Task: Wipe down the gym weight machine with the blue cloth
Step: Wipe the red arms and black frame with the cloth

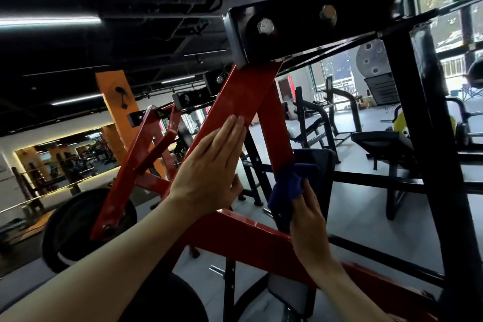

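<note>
Against the red arm (243, 102) of the weight machine, the left hand (211, 165) lies flat with straight fingers pressed to the paint, apparently steadying it. Just right of it and lower, the right hand (308, 219) holds the blue cloth (290, 185) bunched in its fingers and pushes it onto the neighbouring red strut (277, 138), whose faces meet the arm at the black bolted bracket (287, 26) above both hands.

The likeliest slip is the crumpled cloth skating over only the strut's edge, leaving the broad face unwiped; a loose fold could also catch on the bracket or its bolts (265, 26) as the wipe climbs. Should the pivoted arm swing, the flat left hand has no real hold on it.

Below the right hand runs a red crossbar (235, 232); far left of the left hand hangs a black weight plate (70, 219). A black upright (418, 138) crowds the right hand's outer side.
</note>
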